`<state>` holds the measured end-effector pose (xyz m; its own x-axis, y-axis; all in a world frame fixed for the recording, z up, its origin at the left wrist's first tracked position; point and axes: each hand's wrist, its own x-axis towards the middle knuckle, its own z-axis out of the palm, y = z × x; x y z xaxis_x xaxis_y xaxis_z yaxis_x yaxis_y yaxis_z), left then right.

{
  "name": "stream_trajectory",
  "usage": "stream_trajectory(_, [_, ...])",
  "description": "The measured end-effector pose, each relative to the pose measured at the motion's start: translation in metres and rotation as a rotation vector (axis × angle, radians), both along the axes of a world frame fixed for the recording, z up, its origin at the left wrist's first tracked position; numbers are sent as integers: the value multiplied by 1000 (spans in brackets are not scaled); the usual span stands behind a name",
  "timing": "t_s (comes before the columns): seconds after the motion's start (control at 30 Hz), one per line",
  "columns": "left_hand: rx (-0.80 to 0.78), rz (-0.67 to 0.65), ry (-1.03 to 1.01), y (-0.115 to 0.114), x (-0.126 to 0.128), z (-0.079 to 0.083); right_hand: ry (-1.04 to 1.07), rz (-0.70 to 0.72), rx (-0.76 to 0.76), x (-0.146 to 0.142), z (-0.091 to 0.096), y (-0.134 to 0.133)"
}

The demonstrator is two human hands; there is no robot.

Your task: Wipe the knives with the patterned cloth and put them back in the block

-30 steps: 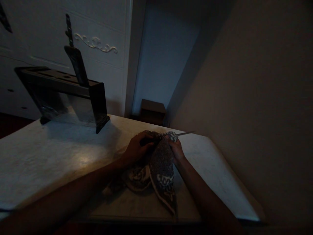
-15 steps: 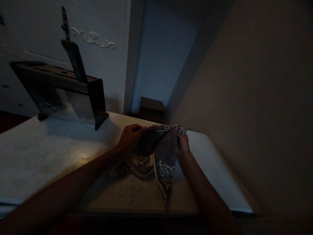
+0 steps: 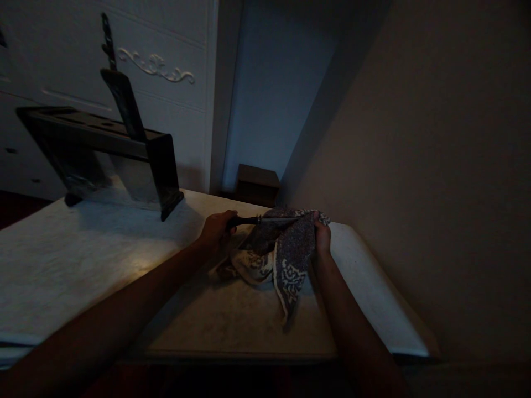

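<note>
My left hand (image 3: 218, 229) is closed around the black handle of a sharpening steel (image 3: 244, 220), whose thin metal rod points to the right. A dark patterned cloth (image 3: 294, 240) with pale trim is folded over the far part of the rod. My right hand (image 3: 322, 235) grips the cloth around the rod, with the thumb on top; the rod's tip is hidden there. The cloth's lower folds and one corner hang down toward the tabletop, in front of the rod and between my hands.
The hands work above a pale marble-look table (image 3: 83, 265). At its back left stands a black knife block (image 3: 161, 160) with clear sides and a tall black handle (image 3: 126, 102) sticking out. A brown wall (image 3: 415, 166) borders the right side; a brown box (image 3: 258, 179) sits behind the table.
The cloth and my right hand have slid to the right along the rod, away from my left hand. More of the handle and bare metal shows, and the tip is now covered.
</note>
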<state>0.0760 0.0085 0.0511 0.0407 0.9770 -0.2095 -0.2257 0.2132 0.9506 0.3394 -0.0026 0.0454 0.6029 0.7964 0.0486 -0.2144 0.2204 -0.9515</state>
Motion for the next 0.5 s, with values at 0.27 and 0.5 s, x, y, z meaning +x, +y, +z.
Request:
stream_trajectory(0.27, [108, 24, -118, 4, 9, -18, -237, -192, -104, 20, -10, 3])
stream_trajectory(0.5, [428, 39, 225, 6, 9, -22, -130, -186, -170, 26, -28, 6])
